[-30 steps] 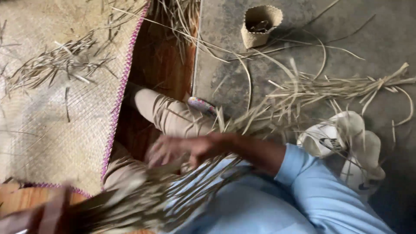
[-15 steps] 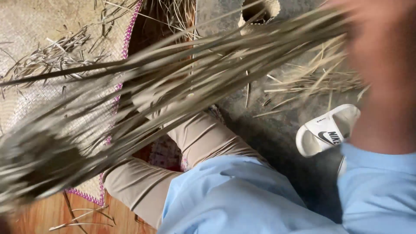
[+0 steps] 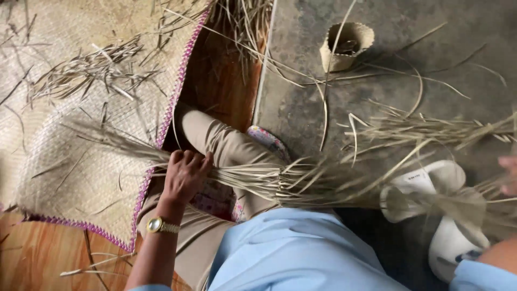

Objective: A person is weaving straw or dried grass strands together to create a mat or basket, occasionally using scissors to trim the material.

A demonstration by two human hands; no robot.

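Left hand is wrapped tight around a bundle of dried grass lying across the lap. The right hand is way off at the frame edge, blurry, so can't tell its grip. Just left of the left hand, the woven mat ends in a pink border. Past the bundle is bare concrete floor with a little woven basket, and a white sandal sits near the right hand.

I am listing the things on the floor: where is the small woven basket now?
In the head view, the small woven basket stands upper right of centre on the grey concrete floor, beyond the bundle of dry strips.
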